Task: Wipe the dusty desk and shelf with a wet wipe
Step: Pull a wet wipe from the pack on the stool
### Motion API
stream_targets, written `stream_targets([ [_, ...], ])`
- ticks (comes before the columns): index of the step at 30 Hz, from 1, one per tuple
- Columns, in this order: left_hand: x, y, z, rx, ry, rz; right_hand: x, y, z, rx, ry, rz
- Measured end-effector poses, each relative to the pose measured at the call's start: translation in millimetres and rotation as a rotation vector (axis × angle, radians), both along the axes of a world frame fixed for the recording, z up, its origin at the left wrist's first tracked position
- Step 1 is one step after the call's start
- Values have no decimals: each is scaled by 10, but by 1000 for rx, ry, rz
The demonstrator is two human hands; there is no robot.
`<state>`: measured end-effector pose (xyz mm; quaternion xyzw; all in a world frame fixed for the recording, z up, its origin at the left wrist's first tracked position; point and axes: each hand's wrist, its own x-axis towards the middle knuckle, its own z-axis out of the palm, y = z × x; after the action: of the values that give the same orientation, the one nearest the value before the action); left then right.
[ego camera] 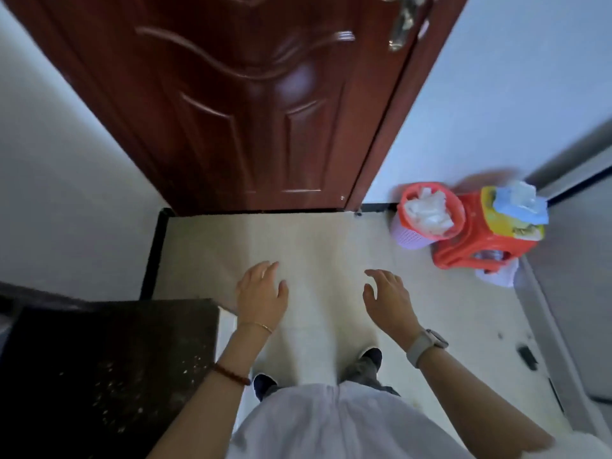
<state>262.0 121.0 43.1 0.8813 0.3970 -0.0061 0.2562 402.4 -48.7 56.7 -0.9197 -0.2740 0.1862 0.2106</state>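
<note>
Nearest to us, our white top (331, 425) fills the bottom of the view, with both shoes (367, 359) on the pale floor (331, 233) below our wrists. Our left hand (261, 293) hangs over the floor with fingers loosely spread, holding nothing; a thin bracelet (258, 326) sits at its wrist and a beaded one (231, 374) further back on the forearm. Our right hand (387, 299) hovers level with it, well apart, fingers relaxed and slightly curved, also holding nothing; a pale watch (427, 346) is strapped behind it.

To the left of the left hand, just beside its forearm, lies the dark desk (109, 369), its top speckled with pale dust.

Ahead and to the right of the right hand, against the wall, stands a red stool (477, 243) with a yellow and blue wet wipe pack (516, 210) on its seat. Touching the stool on its left is a red-rimmed basket (410, 236) holding crumpled white tissue (430, 213).

Furthest ahead of both hands rises a reddish-brown door (231, 104), shut, with its metal handle (404, 21) up to the right.
</note>
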Motion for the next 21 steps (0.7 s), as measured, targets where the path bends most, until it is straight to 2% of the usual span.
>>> stream_targets([
  [13,2803,-1983,17,-63,44,-525,1753,-2146,-42,5,26,-495],
  [21,4106,-2302,-57,24,113,-709,2746,-2659,-149,59,69,-688],
])
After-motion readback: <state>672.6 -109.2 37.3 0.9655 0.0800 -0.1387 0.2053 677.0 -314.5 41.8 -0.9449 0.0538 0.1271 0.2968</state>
